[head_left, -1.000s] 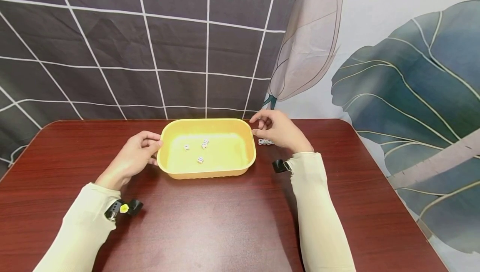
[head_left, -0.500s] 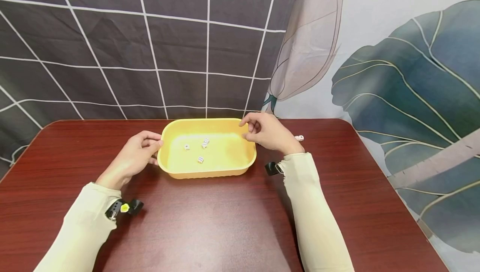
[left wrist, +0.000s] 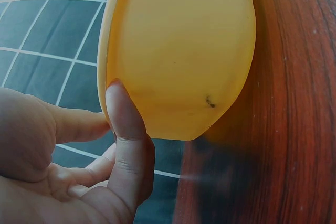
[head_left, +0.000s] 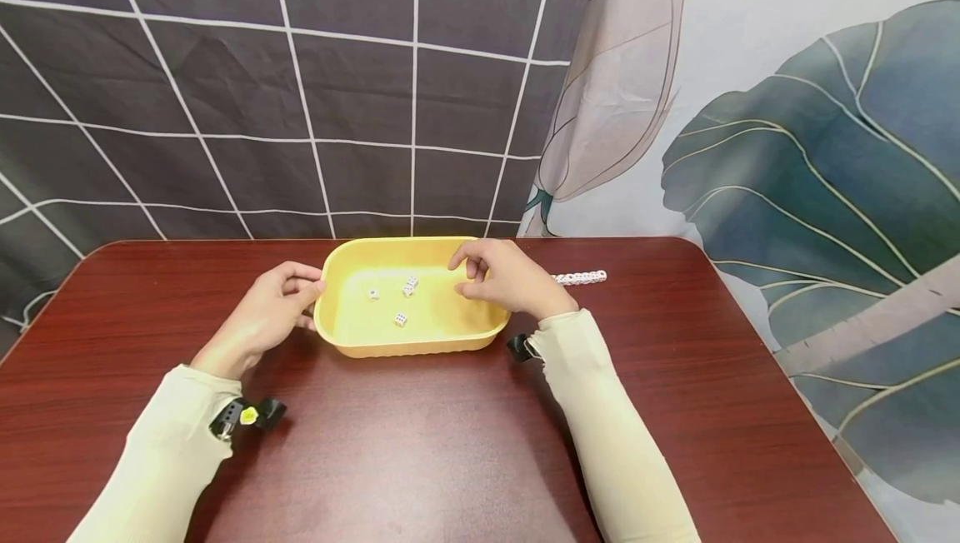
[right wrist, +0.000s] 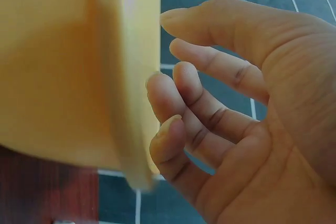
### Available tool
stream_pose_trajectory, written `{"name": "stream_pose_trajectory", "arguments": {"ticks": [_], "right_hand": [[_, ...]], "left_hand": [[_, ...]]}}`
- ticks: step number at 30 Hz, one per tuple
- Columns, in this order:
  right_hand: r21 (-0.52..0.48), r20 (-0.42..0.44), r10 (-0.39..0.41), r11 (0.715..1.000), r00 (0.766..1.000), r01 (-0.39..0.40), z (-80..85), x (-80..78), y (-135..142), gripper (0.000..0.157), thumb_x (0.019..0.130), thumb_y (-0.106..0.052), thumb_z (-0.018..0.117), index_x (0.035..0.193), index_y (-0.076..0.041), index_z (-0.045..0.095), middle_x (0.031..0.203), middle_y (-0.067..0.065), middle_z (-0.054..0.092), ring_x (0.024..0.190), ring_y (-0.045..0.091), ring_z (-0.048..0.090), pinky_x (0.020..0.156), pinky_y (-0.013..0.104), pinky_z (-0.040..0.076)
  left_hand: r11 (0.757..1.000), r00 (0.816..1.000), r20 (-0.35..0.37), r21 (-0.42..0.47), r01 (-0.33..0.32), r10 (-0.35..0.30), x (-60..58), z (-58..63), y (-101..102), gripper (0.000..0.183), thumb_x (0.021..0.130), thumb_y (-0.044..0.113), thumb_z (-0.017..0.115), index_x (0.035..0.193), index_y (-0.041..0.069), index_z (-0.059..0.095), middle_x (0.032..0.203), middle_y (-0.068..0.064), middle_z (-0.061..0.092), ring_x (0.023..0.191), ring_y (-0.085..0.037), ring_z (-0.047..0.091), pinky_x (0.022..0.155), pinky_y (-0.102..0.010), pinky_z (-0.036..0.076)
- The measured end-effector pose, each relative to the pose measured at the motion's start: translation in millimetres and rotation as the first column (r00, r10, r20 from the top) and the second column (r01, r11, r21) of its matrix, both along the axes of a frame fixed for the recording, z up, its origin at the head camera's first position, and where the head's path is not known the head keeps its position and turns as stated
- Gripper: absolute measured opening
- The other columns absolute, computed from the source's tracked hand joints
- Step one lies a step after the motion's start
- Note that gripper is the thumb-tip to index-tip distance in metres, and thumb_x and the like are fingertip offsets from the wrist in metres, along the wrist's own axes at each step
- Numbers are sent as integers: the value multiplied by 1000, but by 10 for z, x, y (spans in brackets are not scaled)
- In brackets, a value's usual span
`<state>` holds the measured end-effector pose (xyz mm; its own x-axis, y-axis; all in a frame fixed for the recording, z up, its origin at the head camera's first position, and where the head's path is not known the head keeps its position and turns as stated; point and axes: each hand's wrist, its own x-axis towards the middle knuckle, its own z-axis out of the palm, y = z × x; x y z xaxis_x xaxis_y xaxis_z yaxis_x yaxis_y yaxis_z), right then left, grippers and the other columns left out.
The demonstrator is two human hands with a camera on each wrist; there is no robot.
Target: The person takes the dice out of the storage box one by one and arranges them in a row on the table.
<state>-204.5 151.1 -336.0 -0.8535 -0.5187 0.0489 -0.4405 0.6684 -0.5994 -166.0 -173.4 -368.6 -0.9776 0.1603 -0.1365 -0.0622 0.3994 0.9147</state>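
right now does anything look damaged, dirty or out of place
Dark specks on the tray, near its lower edge in the left wrist view, look odd against the plain yellow; dirt or damage, I can't tell. Otherwise, nothing looks spilled or askew.

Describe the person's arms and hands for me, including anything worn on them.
The left hand and right hand wear no gloves. The left sleeve and right sleeve are long, plain and cream. A black strap with a yellow spot and a black block sits at the left cuff; a second block shows at the right cuff.
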Motion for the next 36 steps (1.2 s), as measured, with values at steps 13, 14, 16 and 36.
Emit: {"name": "stream_pose_trajectory", "arguments": {"ticks": [13, 14, 16, 36], "right_hand": [[64, -12, 69, 996, 998, -68, -144, 12, -246, 21, 84, -8, 76, 105, -6, 71, 77, 0, 57, 70, 8, 51, 68, 19, 43], [77, -22, 67, 995, 998, -65, -150, 16, -264, 21, 84, -9, 76, 104, -7, 71, 76, -1, 57, 70, 8, 51, 68, 19, 43], [103, -35, 66, 993, 997, -62, -164, 23, -303, 21, 83, -10, 76, 103, -8, 72, 75, -2, 57, 70, 9, 51, 69, 20, 43], [105, 46, 106, 988, 993, -111, -385, 23, -613, 20, 84, -13, 81, 102, -12, 73, 73, -5, 57, 68, 7, 50, 70, 19, 43]], "left_hand": [[1000, 1000, -3, 7, -2, 2, 2, -7, 5, 39, 107, 14, 51, 136, -12, 43, 112, -22, 61, 71, -8, 62, 65, -23, 60], [1000, 1000, -3, 7, -1, 1, 2, -8, 5, 39, 107, 14, 51, 136, -12, 43, 112, -22, 61, 71, -8, 62, 65, -23, 60], [1000, 1000, -2, 7, 0, 0, 1, -9, 3, 39, 107, 14, 51, 136, -11, 43, 112, -22, 61, 71, -8, 62, 65, -23, 60], [1000, 1000, -4, -3, -1, 1, 7, 3, -2, 39, 107, 14, 50, 136, -12, 43, 113, -23, 62, 73, -7, 63, 66, -24, 60]]}}
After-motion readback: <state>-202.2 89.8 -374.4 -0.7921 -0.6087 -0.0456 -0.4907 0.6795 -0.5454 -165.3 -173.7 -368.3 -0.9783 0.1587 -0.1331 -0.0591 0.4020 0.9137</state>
